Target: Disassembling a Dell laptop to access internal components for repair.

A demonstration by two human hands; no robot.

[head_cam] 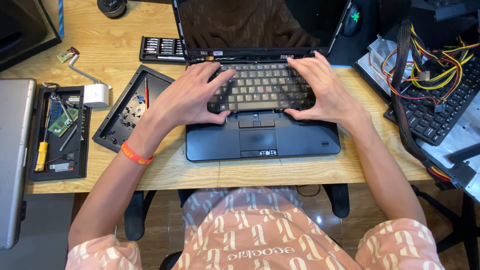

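An open black laptop (pixel 300 142) lies on the wooden desk (pixel 120 40) in front of me, its dark screen (pixel 260 22) tilted back. Both my hands rest on its keyboard (pixel 262 85). My left hand (pixel 192 95) covers the keyboard's left end, thumb at the front edge and fingers spread over the keys. My right hand (pixel 320 90) grips the right end the same way. Whether the keyboard is lifted off the base I cannot tell. An orange band (pixel 135 155) circles my left wrist.
A black laptop panel (pixel 112 125) with small screws and a red screwdriver lies left of the laptop. Further left sits a black tray (pixel 75 165) of parts, a white adapter (pixel 96 95), a bit set (pixel 161 49). A second keyboard (pixel 445 112) under a wire bundle (pixel 440 60) is right.
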